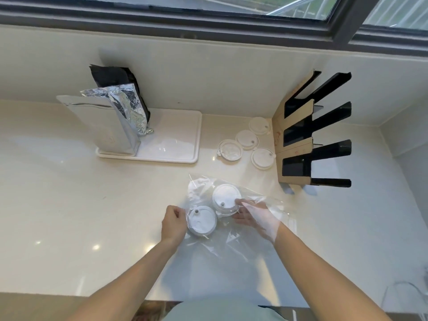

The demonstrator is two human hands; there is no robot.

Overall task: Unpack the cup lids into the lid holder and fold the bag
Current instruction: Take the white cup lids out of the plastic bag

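On cream counter (69,181): clear plastic bag (231,246) holds two white cup lids; four lie beside lid holder (298,144). Left hand (173,222) pinches bag; right hand (252,216) grips far lid (225,196).

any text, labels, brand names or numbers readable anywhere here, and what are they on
None can be read.
Brown cardboard and black lid holder: faint reddish marks on its cardboard face, too blurred to read.
Silver foil pouch: a faint embossed emblem low on its front, not legible.
White plastic cup lids, clear plastic bag, black foil pouch, white rectangular tray: no print visible.
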